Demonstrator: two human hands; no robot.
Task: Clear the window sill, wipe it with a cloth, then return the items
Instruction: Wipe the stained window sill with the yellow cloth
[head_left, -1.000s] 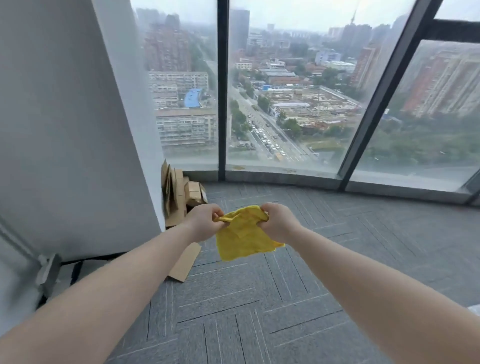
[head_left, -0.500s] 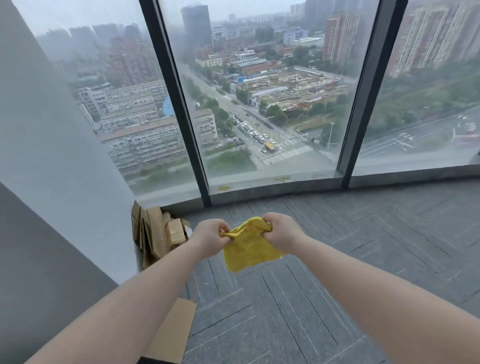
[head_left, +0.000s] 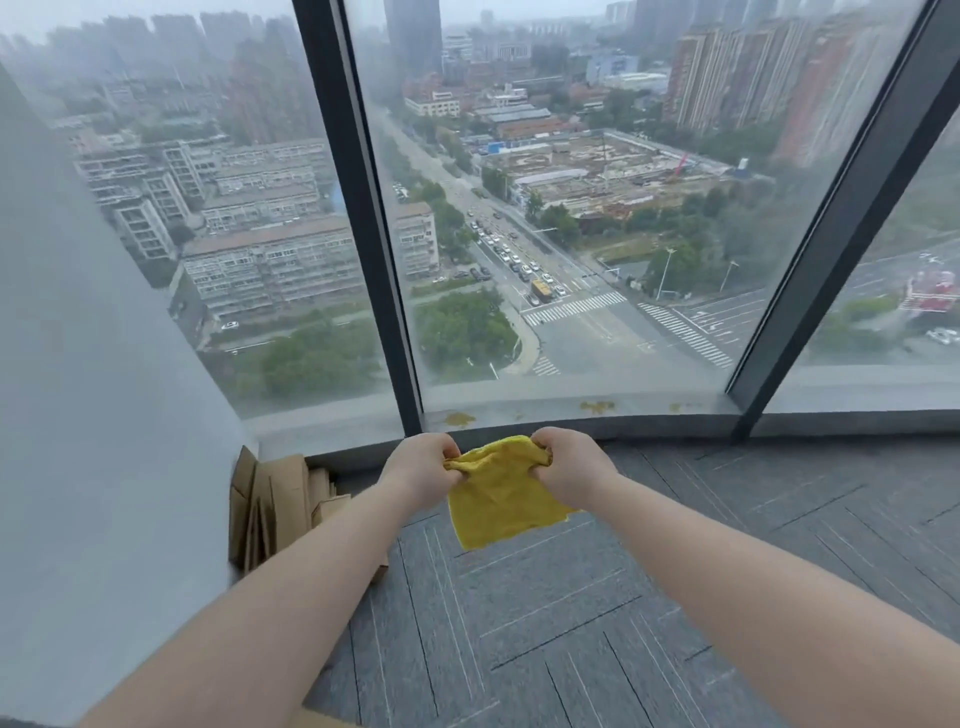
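Left hand: the left hand (head_left: 422, 470) is fisted around the upper left corner of a small square yellow terry cloth (head_left: 503, 493), knuckles toward the window, bare forearm reaching in from the lower left.
Right hand: the right hand (head_left: 570, 467) is curled tight on the upper right corner of the same cloth, bare forearm coming in from the lower right.
Cloth: held in the air between the two hands, its top edge bunched and humped between the fists, the rest hanging down flat in front of the grey carpet-tile floor (head_left: 571, 623); it touches nothing but the hands.
Window sill: the low pale grey window sill (head_left: 571, 408) runs along the foot of the tall glass panes, just beyond the hands; a few yellowish blotches (head_left: 460, 419) lie on it, one beside the dark window frame post (head_left: 363, 218) and others further right.
Cardboard: a stack of flattened brown cardboard pieces (head_left: 280, 504) stands on edge on the floor at the left, leaning by the white wall (head_left: 93, 415), partly hidden by the left forearm.
Outside: streets, cars and buildings far below through the glass.
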